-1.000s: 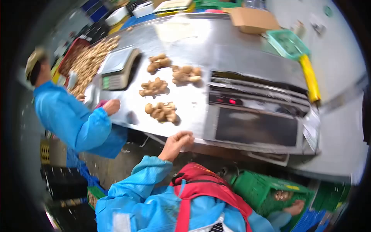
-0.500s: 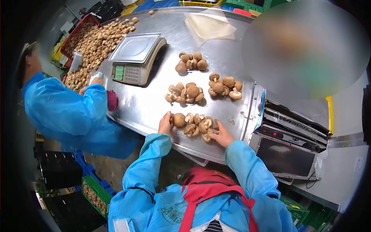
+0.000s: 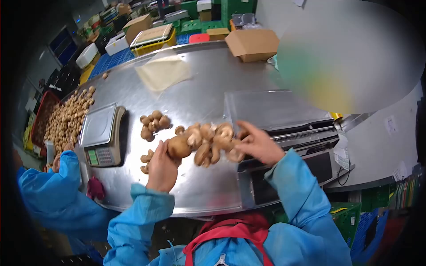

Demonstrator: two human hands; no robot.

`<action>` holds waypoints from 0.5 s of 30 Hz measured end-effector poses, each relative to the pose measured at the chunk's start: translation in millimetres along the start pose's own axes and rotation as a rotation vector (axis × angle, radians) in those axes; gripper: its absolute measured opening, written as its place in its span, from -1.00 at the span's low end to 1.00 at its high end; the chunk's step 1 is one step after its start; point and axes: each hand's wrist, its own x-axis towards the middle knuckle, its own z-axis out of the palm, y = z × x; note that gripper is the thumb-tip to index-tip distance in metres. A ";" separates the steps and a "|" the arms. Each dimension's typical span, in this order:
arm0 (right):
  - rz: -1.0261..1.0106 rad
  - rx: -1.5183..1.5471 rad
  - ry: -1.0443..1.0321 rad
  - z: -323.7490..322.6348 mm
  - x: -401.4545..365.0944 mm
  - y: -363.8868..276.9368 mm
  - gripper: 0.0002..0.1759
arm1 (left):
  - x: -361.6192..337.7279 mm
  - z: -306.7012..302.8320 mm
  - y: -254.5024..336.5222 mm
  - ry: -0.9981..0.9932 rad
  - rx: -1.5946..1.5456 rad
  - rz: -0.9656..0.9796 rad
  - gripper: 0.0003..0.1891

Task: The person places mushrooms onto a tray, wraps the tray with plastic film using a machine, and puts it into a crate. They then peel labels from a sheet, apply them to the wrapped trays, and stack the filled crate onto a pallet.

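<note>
A bunch of brown mushrooms (image 3: 205,146) is squeezed between my two hands and appears raised over the steel table. My left hand (image 3: 163,169) presses its left side, fingers against a large round cap. On the right side, my right hand (image 3: 261,144) has its thumb and fingers around the outer mushrooms. Behind my left hand lies a small pile of mushrooms (image 3: 154,125), and another pile (image 3: 145,160) is partly hidden by that hand. More mushrooms behind the bunch are hard to separate from it.
A scale (image 3: 103,137) stands left, near a mushroom heap (image 3: 69,117) and a co-worker's blue sleeve (image 3: 49,181). A pale sheet (image 3: 164,73) lies on the steel table (image 3: 208,84). At right are a machine with a dark front (image 3: 288,175) and an open cardboard box (image 3: 253,44).
My hands have closed in on the front mushrooms, which now look lifted off the table and nearer the camera. The view has turned to the right.
</note>
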 end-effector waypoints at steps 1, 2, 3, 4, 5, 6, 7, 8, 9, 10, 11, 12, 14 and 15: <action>0.002 0.060 0.049 -26.1 -0.2 -6.9 -0.20 | 17.0 34.3 0.5 -0.032 0.010 -0.024 -0.60; 0.010 0.040 0.052 -58.4 1.1 -7.9 -0.21 | 46.9 46.8 -11.2 -0.072 -0.019 -0.046 -0.61; 0.009 0.012 0.072 -87.1 2.8 -8.8 -0.20 | 82.4 53.3 -30.6 -0.108 -0.050 -0.066 -0.61; 0.035 0.039 0.096 -116.3 4.1 -2.6 -0.20 | 112.0 65.9 -50.3 -0.017 -0.029 -0.093 -0.61; 0.060 0.067 0.117 -144.0 5.8 5.9 -0.20 | 134.3 84.0 -67.3 0.077 -0.009 -0.118 -0.61; 0.049 0.062 0.116 -168.0 5.6 14.7 -0.20 | 145.5 107.4 -80.1 0.104 0.025 -0.120 -0.61; 0.087 0.062 0.150 -190.2 5.4 24.3 -0.19 | 154.7 127.8 -92.6 0.134 0.059 -0.124 -0.61; 0.126 0.066 0.184 -210.4 6.1 34.1 -0.19 | 171.1 138.3 -108.9 0.134 0.064 -0.118 -0.61; 0.123 0.071 0.182 -228.8 7.8 45.5 -0.19 | 191.0 142.3 -128.6 0.119 0.002 -0.151 -0.54; 0.130 0.030 0.178 -244.5 9.1 57.7 -0.20 | 202.1 146.2 -142.4 0.108 -0.062 -0.187 -0.48; 0.142 -0.007 0.172 -254.2 8.1 67.1 -0.21 | 200.2 154.4 -147.0 0.120 -0.056 -0.191 -0.48; 0.149 0.003 0.164 -256.4 3.4 66.9 -0.21 | 193.5 163.9 -148.2 0.152 -0.022 -0.202 -0.49; 0.133 0.101 0.222 -259.1 -9.1 58.5 -0.22 | 181.0 172.5 -147.1 0.198 0.009 -0.211 -0.50; 0.106 -0.065 0.273 -264.4 -19.0 55.7 -0.26 | 173.8 167.4 -142.2 0.211 0.124 -0.201 -0.50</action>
